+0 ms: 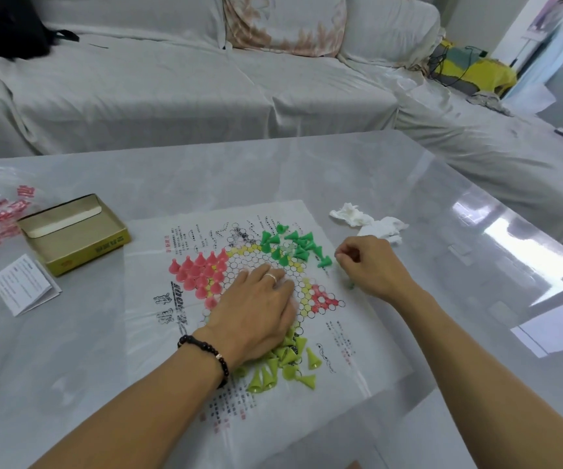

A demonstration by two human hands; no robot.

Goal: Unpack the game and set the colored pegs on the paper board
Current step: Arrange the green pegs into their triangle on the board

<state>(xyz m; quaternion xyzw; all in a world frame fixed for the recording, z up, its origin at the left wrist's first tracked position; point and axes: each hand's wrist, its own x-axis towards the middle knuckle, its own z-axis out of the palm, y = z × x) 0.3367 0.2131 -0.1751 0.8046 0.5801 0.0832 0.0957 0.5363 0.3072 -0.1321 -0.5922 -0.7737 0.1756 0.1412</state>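
Thin paper is what worries me most here: the paper board [239,299] is lying creased on the glossy surface [408,184], and my left hand [256,309] is pressing it flat, fingers straight and spread, holding nothing. My right hand [368,265] is sitting just off the board's right edge with its fingers curled in a narrow grip; I am judging it is pinching a green peg, but the fingers are hiding whatever is inside, so I cannot tell for sure.

Just left of that right grip, the dark green pegs [287,245] are lying tumbled rather than standing. The pink pegs [202,270] are standing clustered to the left of my left hand, and the yellow-green pegs [283,363] are lying scattered beneath its wrist. The open box [74,231] is sitting well off to the left.

If I am lifting the left hand carelessly, the sheet may spring up and topple the pink cluster. My wrist dragging back could sweep yellow-green pegs off the sheet. A peg set on a crease will probably tip.
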